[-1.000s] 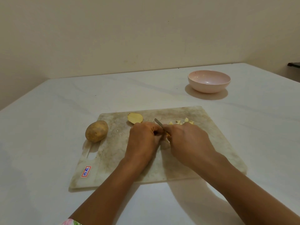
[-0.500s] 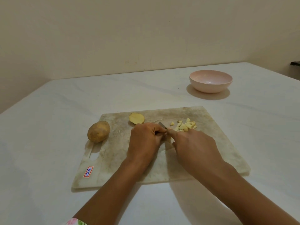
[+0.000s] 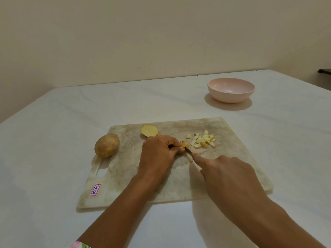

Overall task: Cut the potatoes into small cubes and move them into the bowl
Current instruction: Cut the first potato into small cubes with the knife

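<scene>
Left hand (image 3: 161, 153) sits mid cutting board (image 3: 232, 158), fingers curled, fingertips pinching a small potato piece (image 3: 185, 144) down on the board. Right hand (image 3: 227, 176) is closed around the knife (image 3: 188, 150). The handle is hidden under the palm, and the index finger lies straight along the spine. Only a short bit of dark blade shows, tip touching the near side of the held piece.

Cut cubes (image 3: 203, 140): loose pile on the board, just right of the held piece, some with skin on. None in the bowl (image 3: 231, 90) as far as I can see. The bowl is pink, upright, on the tabletop (image 3: 53, 158), far right, well apart from the board.

Half potato (image 3: 149, 130): cut face up, by the far edge of the board, just beyond the left hand. Whole potato (image 3: 107, 145): unpeeled, sitting at the left edge of the board, just beyond the handle slot (image 3: 103, 171). Can't tell whether it rests on the board or on the tabletop.

Board is stained, with a red-bordered sticker (image 3: 95, 189) at the near-left corner. Floral sleeve (image 3: 78, 245) edge shows at the bottom on the left arm.
</scene>
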